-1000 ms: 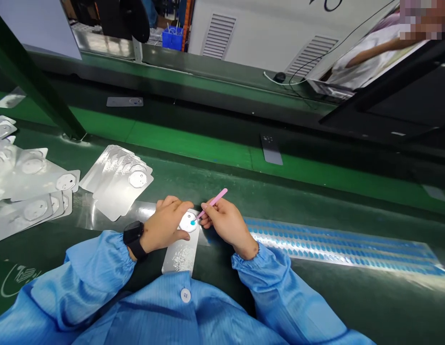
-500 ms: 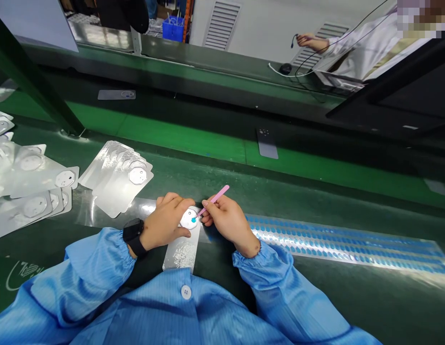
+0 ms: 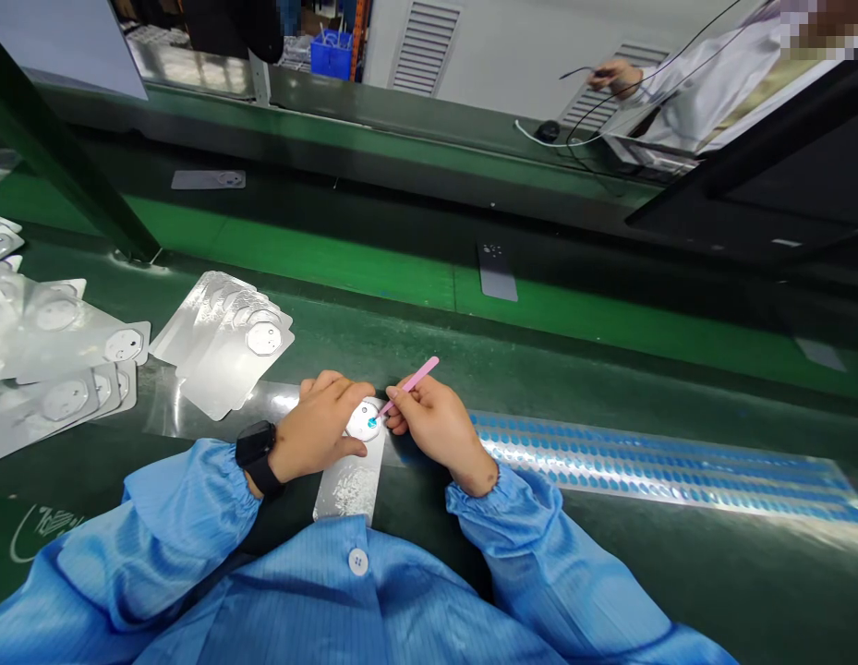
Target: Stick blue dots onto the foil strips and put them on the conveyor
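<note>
Shifted since the last frame: a co-worker's hand [image 3: 612,78], at far upper right, has moved a little, with a thin dark wire in its fingers, and the whole bench has slid slightly left in view. The person's own hands have barely changed, so the work at the disc stands as it was. Items, left to right: loose, overlapping silver foil cards [image 3: 47,369] with white octagonal patches, heaped at the left of the dark green bench mat [image 3: 678,573]; a fanned stack of similar silver cards [image 3: 227,346] just right of them; a blue plastic crate [image 3: 330,55] far off at the top of the view; a black smartwatch [image 3: 258,457] on the left wrist; the left hand [image 3: 318,429], fingers curled firmly over a long silvery card [image 3: 349,485] lying lengthwise in front of the chest, holding it in place; on that card, between the hands, a round white disc [image 3: 364,421] bearing a small bright blue dot [image 3: 371,423]; slim pink tweezers [image 3: 411,388], pinched in the right hand [image 3: 435,425], tip at the blue dot; and a long, clear strip of blue oval dots [image 3: 650,466], lying on the mat right of the hands.
</note>
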The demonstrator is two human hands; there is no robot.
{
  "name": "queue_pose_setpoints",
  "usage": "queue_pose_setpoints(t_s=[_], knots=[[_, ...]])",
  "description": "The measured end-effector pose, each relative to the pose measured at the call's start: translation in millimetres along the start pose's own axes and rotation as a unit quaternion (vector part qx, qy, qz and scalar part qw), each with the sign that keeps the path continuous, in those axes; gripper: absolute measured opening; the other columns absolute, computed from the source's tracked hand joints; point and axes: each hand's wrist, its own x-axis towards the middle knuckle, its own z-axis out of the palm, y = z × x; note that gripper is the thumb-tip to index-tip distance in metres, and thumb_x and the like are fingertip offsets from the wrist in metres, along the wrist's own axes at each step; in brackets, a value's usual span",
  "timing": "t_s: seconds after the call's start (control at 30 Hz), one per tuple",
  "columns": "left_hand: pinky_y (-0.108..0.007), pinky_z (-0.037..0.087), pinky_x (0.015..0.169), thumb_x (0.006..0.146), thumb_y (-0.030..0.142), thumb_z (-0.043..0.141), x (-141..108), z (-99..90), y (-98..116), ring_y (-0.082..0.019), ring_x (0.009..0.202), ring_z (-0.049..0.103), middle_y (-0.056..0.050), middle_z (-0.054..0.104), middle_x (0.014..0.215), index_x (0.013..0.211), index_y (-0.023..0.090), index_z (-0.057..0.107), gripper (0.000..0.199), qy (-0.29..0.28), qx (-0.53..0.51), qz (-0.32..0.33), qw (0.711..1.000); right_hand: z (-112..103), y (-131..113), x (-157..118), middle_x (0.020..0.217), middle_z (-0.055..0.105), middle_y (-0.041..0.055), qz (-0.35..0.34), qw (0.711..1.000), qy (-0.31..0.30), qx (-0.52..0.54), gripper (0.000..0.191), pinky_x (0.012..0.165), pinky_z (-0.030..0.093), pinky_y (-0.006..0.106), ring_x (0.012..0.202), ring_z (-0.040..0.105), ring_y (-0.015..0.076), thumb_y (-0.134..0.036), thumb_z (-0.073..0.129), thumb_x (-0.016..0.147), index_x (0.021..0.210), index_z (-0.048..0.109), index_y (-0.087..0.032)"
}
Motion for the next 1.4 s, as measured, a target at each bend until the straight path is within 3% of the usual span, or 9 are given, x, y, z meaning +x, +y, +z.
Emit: queue_pose_setpoints(t_s=[0.37,0.57,0.67,0.77,0.87,0.97,1.07,1.2,1.4], knots=[[-0.041,0.035,0.087,0.062,0.028,0.084,-0.1,-1.1,1.0,-0.028,0.108,0.046,-0.007,0.059,0.109,0.117,0.021,0.048,0.065,-0.007,0.007,-0.006,1.0,1.4,-4.8,-6.6,0.057,0.065,0.0007,-0.028,0.999,0.018,-0.032,0.014,0.048,0.054,0.028,0.05,0.064,0.0177,-0.034,0.058,0.078,0.073,0.053,-0.022],[-0.041,0.034,0.087,0.063,0.028,0.083,0.7,-0.4,0.4,-0.028,0.108,0.045,-0.007,0.059,0.108,0.117,0.021,0.048,0.065,-0.003,0.01,-0.002,1.0,-2.6,2.0,-2.7,0.058,0.065,0.0012,-0.029,0.999,0.017,-0.026,0.022,0.047,0.053,0.028,0.049,0.063,0.0179,-0.042,0.06,0.077,0.075,0.052,-0.022],[-0.041,0.034,0.086,0.063,0.028,0.083,0.8,0.3,0.3,-0.028,0.108,0.045,-0.007,0.058,0.108,0.116,0.021,0.048,0.064,-0.005,0.013,-0.004,1.0,-9.8,2.3,-3.7,0.058,0.064,0.0013,-0.07,0.995,0.048,-0.061,0.023,0.048,0.052,0.029,0.048,0.062,0.0174,-0.043,0.056,0.081,0.079,0.053,-0.02],[-0.04,0.034,0.085,0.064,0.029,0.083,1.3,0.4,1.4,-0.028,0.108,0.045,-0.007,0.058,0.11,0.117,0.022,0.048,0.064,-0.008,0.017,-0.008,1.0,-15.9,-2.3,-11.6,0.071,0.065,0.0053,-0.233,0.955,0.102,-0.152,0.017,0.062,0.054,0.033,0.065,0.065,0.0194,-0.033,0.051,0.086,0.077,0.054,-0.02],[-0.04,0.034,0.085,0.066,0.028,0.082,1.7,-0.6,3.1,-0.028,0.108,0.045,-0.007,0.058,0.11,0.116,0.021,0.048,0.061,-0.013,0.015,-0.013,1.0,-15.3,-2.4,-23.1,0.088,0.063,0.0086,-0.387,0.879,0.043,-0.276,0.017,0.073,0.053,0.033,0.081,0.063,0.0197,-0.019,0.043,0.089,0.086,0.06,-0.02],[-0.04,0.034,0.085,0.068,0.027,0.08,1.8,-2.3,4.6,-0.027,0.109,0.045,-0.007,0.058,0.112,0.116,0.021,0.048,0.058,-0.02,0.009,-0.016,1.0,-9.9,7.8,-31.3,0.095,0.062,0.0092,-0.379,0.813,-0.047,-0.44,0.024,0.064,0.052,0.029,0.072,0.062,0.0172,-0.018,0.044,0.091,0.104,0.064,-0.019],[-0.041,0.034,0.086,0.068,0.029,0.08,1.7,-4.1,6.1,-0.027,0.111,0.044,-0.008,0.057,0.114,0.114,0.02,0.048,0.057,-0.026,0.008,-0.016,1.0,-6.7,20.3,-33.5,0.098,0.063,0.0097,-0.36,0.763,-0.059,-0.533,0.026,0.061,0.05,0.027,0.069,0.061,0.0165,-0.023,0.052,0.091,0.113,0.064,-0.019],[-0.041,0.034,0.086,0.07,0.025,0.079,2.0,-5.9,8.3,-0.027,0.111,0.043,-0.008,0.057,0.116,0.112,0.02,0.048,0.052,-0.029,0.015,-0.021,0.999,-8.3,25.3,-32.5,0.097,0.063,0.0094,-0.375,0.747,-0.053,-0.546,0.023,0.062,0.05,0.027,0.071,0.062,0.0167,-0.025,0.052,0.091,0.109,0.066,-0.019],[-0.043,0.035,0.086,0.067,0.024,0.08,2.0,-6.5,9.6,-0.028,0.111,0.043,-0.009,0.057,0.115,0.109,0.019,0.048,0.053,-0.03,0.013,-0.026,0.999,-7.3,16.9,-34.1,0.102,0.063,0.0108,-0.329,0.768,-0.082,-0.544,0.026,0.062,0.051,0.029,0.072,0.063,0.0186,-0.024,0.049,0.092,0.112,0.065,-0.021]])
